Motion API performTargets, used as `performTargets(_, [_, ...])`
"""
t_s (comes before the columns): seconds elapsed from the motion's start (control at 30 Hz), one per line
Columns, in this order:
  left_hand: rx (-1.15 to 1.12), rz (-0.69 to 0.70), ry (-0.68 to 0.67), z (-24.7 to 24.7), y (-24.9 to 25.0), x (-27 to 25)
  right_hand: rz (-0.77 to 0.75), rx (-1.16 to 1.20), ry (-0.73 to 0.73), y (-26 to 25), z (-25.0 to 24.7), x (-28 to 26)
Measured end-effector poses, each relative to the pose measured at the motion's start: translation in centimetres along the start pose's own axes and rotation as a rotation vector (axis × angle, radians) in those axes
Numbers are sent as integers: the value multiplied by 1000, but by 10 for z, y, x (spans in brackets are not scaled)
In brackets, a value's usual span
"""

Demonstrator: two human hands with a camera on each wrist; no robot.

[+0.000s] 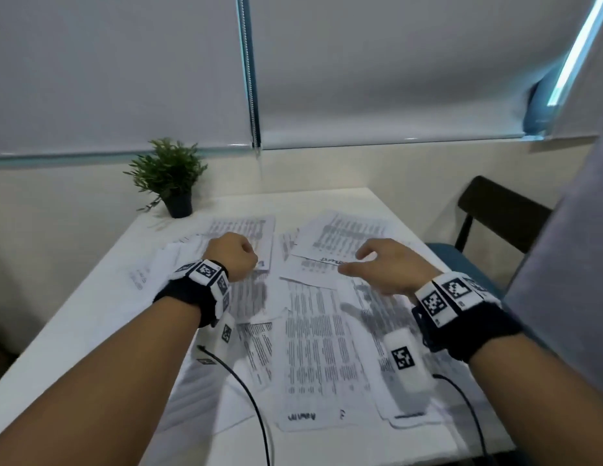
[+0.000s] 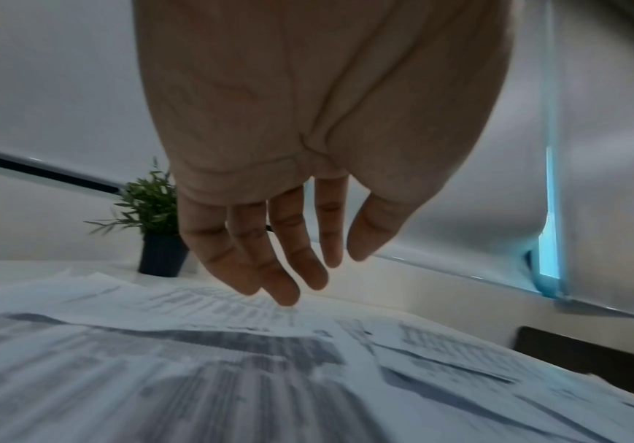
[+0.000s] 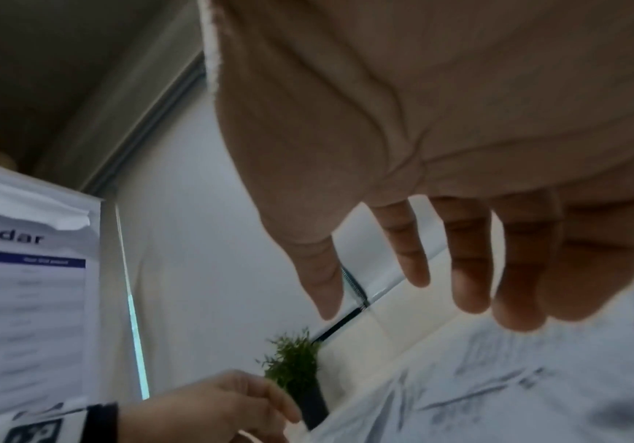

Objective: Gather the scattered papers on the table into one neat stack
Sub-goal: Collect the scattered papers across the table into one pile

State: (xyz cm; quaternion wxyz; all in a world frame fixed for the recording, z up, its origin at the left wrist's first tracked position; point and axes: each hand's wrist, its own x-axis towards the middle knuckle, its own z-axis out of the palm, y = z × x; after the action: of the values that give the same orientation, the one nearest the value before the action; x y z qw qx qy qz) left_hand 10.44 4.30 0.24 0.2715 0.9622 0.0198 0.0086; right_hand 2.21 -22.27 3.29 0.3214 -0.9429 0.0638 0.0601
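The papers (image 1: 313,344) lay scattered and overlapping across most of the white tabletop (image 1: 91,314), printed sheets at odd angles, none yet squared together. Both hands hung over the far half of the spread.

The left hand (image 1: 233,253) was over the sheets on the left side. From the head view it looked bunched, knuckles up; the left wrist view showed the fingers (image 2: 269,254) pointing down, loosely bent and close together, gripping nothing. One fingertip sat right at the surface of a sheet, though I could not tell whether it truly touched.

The right hand (image 1: 391,267) was spread wider, palm down, over the sheets on the right. Its fingers (image 3: 470,269) were parted and nearly straight, the thumb out to the side. The tips were at or just above a tilted sheet's edge; contact was unclear, and it held nothing.

A small potted plant (image 1: 169,176) stood at the far left corner of the tabletop. A dark chair (image 1: 495,213) sat beyond the right edge. Drawn blinds (image 1: 125,62) covered the window behind.
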Motion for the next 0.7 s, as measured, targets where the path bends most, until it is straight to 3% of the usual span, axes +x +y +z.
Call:
performTargets(0.23, [65, -218, 122, -33, -59, 59, -33, 53, -135, -80, 66, 103])
performTargets(0.33, [169, -259, 34, -35, -77, 91, -21, -55, -142, -101, 88, 146])
performTargets(0.5, [429, -188, -201, -10, -97, 125, -50, -183, -175, -117, 120, 194])
performTargets(0.7, [459, -192, -146, 5, -108, 129, -18, -127, -150, -128, 133, 212])
